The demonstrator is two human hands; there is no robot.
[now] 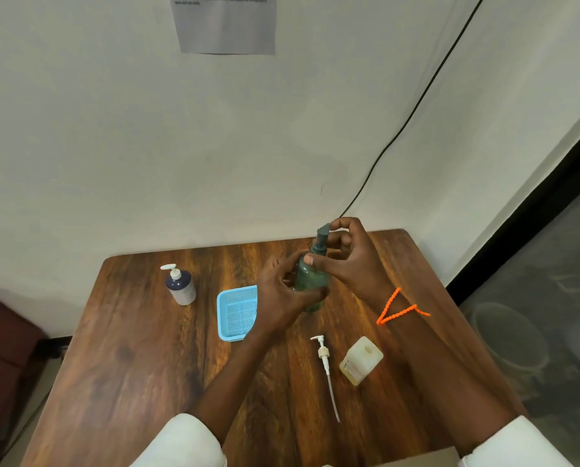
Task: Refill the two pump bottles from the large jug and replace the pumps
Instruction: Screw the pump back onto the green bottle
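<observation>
Left hand (278,298) fingers wrapped round green bottle (310,284) at frame centre, right hand (349,261) fingers pinching its pump (323,238), loose white pump (325,365) on table (147,365) lower right

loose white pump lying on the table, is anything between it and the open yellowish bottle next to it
Nothing visible does. The loose white pump lies just left of the open yellowish bottle, with only bare wooden table between them.

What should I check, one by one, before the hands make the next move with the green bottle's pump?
1. Left hand grips green bottle body: ok.
2. Right hand holds the green pump: ok.
3. Pump collar fully seated: cannot tell.
4. Bottle fill level: cannot tell.
5. White pump on its bottle: not ok, lying on the table.
6. Square bottle open, upright: ok.
</observation>
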